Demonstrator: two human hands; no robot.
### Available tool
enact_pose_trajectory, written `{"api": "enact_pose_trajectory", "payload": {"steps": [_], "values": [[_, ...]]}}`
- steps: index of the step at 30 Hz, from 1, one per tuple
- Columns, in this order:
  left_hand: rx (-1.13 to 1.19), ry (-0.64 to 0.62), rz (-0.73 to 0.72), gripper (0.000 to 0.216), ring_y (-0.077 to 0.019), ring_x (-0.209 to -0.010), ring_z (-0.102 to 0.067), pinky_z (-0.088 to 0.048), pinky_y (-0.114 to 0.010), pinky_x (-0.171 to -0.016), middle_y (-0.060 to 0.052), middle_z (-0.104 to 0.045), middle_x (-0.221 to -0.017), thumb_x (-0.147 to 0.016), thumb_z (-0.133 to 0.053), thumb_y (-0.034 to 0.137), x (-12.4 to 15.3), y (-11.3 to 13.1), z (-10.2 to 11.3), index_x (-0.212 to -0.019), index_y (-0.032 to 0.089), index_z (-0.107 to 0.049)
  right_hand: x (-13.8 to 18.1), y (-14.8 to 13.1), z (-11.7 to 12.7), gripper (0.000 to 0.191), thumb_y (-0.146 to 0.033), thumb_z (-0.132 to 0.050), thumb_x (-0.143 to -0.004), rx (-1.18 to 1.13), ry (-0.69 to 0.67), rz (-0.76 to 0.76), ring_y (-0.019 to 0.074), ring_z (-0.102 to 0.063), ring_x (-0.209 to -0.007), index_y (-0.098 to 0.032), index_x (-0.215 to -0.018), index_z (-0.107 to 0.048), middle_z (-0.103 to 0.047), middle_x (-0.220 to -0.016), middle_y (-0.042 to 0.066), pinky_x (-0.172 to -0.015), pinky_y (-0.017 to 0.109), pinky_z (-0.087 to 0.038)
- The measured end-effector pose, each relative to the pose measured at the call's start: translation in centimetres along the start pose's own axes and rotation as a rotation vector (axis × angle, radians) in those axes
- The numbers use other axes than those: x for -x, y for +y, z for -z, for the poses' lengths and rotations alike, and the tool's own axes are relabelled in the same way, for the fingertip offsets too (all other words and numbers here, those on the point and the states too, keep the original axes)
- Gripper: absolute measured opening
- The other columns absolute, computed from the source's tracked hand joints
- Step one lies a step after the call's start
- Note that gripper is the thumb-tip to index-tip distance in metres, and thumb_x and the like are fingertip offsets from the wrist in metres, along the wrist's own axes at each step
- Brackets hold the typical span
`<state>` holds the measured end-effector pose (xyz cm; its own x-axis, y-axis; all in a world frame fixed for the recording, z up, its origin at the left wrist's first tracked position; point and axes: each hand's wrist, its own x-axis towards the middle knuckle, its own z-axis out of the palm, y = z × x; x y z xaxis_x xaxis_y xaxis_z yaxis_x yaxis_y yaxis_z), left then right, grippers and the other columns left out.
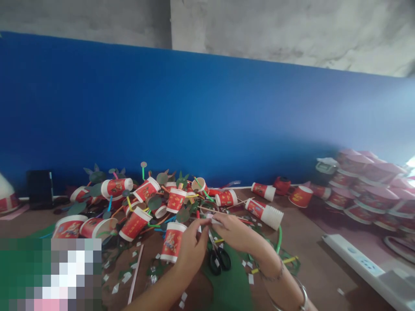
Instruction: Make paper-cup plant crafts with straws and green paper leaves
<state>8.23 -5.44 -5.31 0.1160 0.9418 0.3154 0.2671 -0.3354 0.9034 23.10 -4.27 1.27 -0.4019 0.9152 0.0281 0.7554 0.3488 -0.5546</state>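
Observation:
My left hand (194, 242) and my right hand (232, 232) meet over the middle of the table, fingers pinched close together. Between the fingertips is a small whitish piece (214, 221), too small and blurred to name. Black-handled scissors (219, 259) lie just below my hands on a green sheet (231, 285). A red and white paper cup (172, 242) stands beside my left hand. Behind my fingers a thin stick (205, 209) shows, partly hidden. Farther right lies a stack of nested paper cups (265, 213) on its side.
A heap of decorated paper cups (136, 222) with coloured straws and green paper cutouts fills the left. White paper scraps (116, 288) lie scattered. At right are a power strip (356, 259) and piled pink-topped cups (372, 196). A blue partition (207, 116) closes off the back.

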Motion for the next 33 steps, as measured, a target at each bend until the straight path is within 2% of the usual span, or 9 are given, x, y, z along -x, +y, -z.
{"api": "enact_pose_trajectory", "payload": {"steps": [2,4,9,12,16,21,26,29,33], "values": [[0.000,0.013,0.030,0.019,-0.0183,-0.078,-0.061,-0.049,-0.031,-0.070,-0.004,-0.067,-0.090,-0.086,-0.047,0.027,-0.1,-0.1,0.1,-0.093,0.019,-0.062,0.1,-0.2,0.1,0.021,-0.014,-0.037,-0.085,0.021,0.000,0.022,0.0145,-0.054,-0.073,-0.017,-0.083,-0.058,-0.063,-0.083,0.005,-0.064,0.024,-0.034],[0.011,0.051,0.035,0.016,-0.0187,-0.081,-0.061,-0.048,-0.030,-0.070,-0.004,-0.066,-0.089,-0.084,-0.049,0.027,-0.3,-0.2,0.2,-0.091,0.019,-0.061,0.1,-0.5,0.1,0.021,-0.013,-0.038,-0.084,0.031,0.012,0.022,0.0136,-0.054,-0.071,-0.017,-0.086,-0.059,-0.063,-0.083,0.004,-0.062,0.023,-0.033],[0.008,0.051,-0.060,0.036,-0.0208,-0.109,-0.054,-0.045,-0.035,-0.090,-0.008,-0.059,-0.118,-0.086,-0.047,0.023,-0.3,-1.0,-0.1,-0.121,0.021,-0.053,0.0,-0.7,0.0,0.018,-0.013,-0.042,-0.081,0.060,0.053,-0.018,0.0132,-0.054,-0.067,-0.018,-0.088,-0.058,-0.063,-0.081,0.003,-0.059,0.023,-0.030],[-0.033,0.008,-0.143,0.038,-0.0216,-0.114,-0.051,-0.044,-0.036,-0.093,-0.010,-0.055,-0.124,-0.087,-0.043,0.019,0.0,-1.3,-0.4,-0.123,0.022,-0.054,-0.1,-0.3,-0.4,0.020,-0.014,-0.040,-0.082,0.079,0.085,0.000,0.0155,-0.056,-0.075,-0.017,-0.091,-0.058,-0.063,-0.087,0.005,-0.063,0.024,-0.033],[-0.017,0.023,-0.149,0.033,-0.0217,-0.106,-0.055,-0.049,-0.033,-0.081,-0.010,-0.058,-0.117,-0.086,-0.043,0.019,0.1,-1.0,-0.6,-0.114,0.021,-0.059,-0.3,0.2,-0.6,0.021,-0.015,-0.038,-0.084,0.112,0.091,-0.013,0.0186,-0.058,-0.085,-0.017,-0.093,-0.058,-0.064,-0.092,0.008,-0.069,0.025,-0.035],[0.063,0.103,-0.009,0.012,-0.0186,-0.085,-0.060,-0.048,-0.031,-0.073,-0.005,-0.063,-0.090,-0.082,-0.048,0.020,-0.4,-0.1,-0.3,-0.089,0.019,-0.058,-0.2,0.1,-0.7,0.023,-0.015,-0.040,-0.083,0.131,0.054,-0.013,0.0198,-0.059,-0.086,-0.018,-0.097,-0.058,-0.065,-0.095,0.007,-0.069,0.026,-0.036],[0.106,0.123,0.004,0.032,-0.0194,-0.093,-0.059,-0.047,-0.032,-0.079,-0.006,-0.064,-0.100,-0.082,-0.052,0.023,-0.7,-0.4,-0.2,-0.114,0.019,-0.054,-0.2,0.2,-1.1,0.024,-0.017,-0.039,-0.086,0.137,0.060,-0.022,0.0211,-0.060,-0.090,-0.018,-0.100,-0.059,-0.065,-0.096,0.009,-0.074,0.027,-0.039],[0.020,0.057,-0.058,0.028,-0.0181,-0.086,-0.059,-0.047,-0.030,-0.074,-0.007,-0.063,-0.103,-0.085,-0.050,0.026,-0.7,-1.1,-0.1,-0.110,0.020,-0.060,-0.3,0.4,-1.3,0.029,-0.019,-0.038,-0.087,0.126,0.062,-0.012,0.0232,-0.059,-0.099,-0.017,-0.109,-0.057,-0.065,-0.101,0.011,-0.081,0.030,-0.040],[-0.070,0.065,-0.133,0.023,-0.0173,-0.081,-0.058,-0.046,-0.028,-0.070,-0.006,-0.063,-0.098,-0.086,-0.051,0.028,-0.7,-1.4,0.1,-0.103,0.021,-0.065,-0.2,0.7,-1.5,0.032,-0.016,-0.036,-0.088,0.152,0.063,0.017,0.0235,-0.059,-0.101,-0.013,-0.114,-0.055,-0.065,-0.102,0.013,-0.085,0.033,-0.042]]}}
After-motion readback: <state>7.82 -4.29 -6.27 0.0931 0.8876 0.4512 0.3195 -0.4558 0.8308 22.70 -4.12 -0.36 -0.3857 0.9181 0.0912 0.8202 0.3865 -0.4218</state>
